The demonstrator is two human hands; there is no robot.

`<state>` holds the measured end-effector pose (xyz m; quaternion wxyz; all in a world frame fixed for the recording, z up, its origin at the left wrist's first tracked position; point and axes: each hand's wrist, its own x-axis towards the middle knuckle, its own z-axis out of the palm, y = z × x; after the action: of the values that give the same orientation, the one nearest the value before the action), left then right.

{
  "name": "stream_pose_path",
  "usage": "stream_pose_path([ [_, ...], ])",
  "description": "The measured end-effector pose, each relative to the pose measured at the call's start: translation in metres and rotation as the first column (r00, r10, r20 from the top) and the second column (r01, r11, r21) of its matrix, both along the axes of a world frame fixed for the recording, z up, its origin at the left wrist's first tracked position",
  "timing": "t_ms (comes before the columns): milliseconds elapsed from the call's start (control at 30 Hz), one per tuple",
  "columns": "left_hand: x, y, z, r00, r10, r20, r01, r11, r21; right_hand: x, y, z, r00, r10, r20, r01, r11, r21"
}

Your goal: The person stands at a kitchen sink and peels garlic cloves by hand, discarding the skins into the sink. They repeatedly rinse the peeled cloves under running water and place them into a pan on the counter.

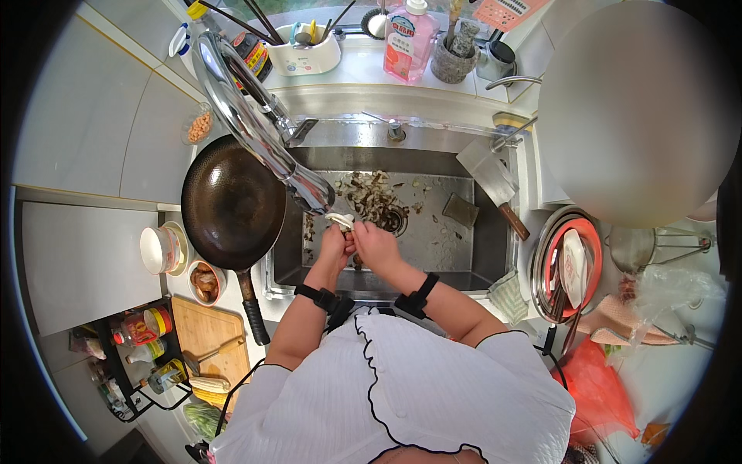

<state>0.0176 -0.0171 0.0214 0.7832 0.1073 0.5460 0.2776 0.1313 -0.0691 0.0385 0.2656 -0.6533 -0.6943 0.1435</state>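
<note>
Both my hands are together over the left part of a stainless steel sink (429, 255), just below the spout of the chrome faucet (255, 122). My left hand (333, 252) grips a whitish, curved piece of food (341, 220), possibly mushroom. The fingertips of my right hand (375, 246) pinch at its right side. My fingers hide the lower part of the piece. On the sink floor beyond my hands lies a heap of brown and white scraps (371, 197), reaching to the drain (395, 222).
A wok (232, 203) stands left of the sink, near a bowl of brown food pieces (205, 282) and a wooden cutting board (206, 330). Across the sink's right rim rests a cleaver (490, 174), blade over the basin. A scouring pad (461, 210) lies inside. Stacked basins (539, 278) sit at right.
</note>
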Motion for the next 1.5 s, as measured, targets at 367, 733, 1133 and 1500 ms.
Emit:
stream_pose_path([
  [367, -0.011, 0.006, 0.01, 0.986, 0.151, 0.071, -0.138, 0.978, -0.156, 0.028, 0.008, -0.034, 0.884, -0.392, -0.254, 0.238, 0.846, -0.477],
  [733, -0.011, 0.006, -0.001, 0.992, 0.086, -0.094, -0.087, 0.996, -0.005, -0.017, 0.004, 0.007, 0.955, -0.171, -0.243, 0.107, 0.961, -0.254],
  [1133, -0.019, 0.01, 0.0, 0.991, 0.085, 0.106, -0.088, 0.996, 0.017, 0.052, 0.015, -0.05, 0.945, -0.326, -0.015, 0.278, 0.827, -0.489],
  [1500, -0.021, 0.01, -0.014, 0.998, 0.048, -0.043, -0.045, 0.997, 0.07, -0.02, 0.003, 0.008, 0.962, -0.151, -0.227, 0.085, 0.957, -0.277],
])
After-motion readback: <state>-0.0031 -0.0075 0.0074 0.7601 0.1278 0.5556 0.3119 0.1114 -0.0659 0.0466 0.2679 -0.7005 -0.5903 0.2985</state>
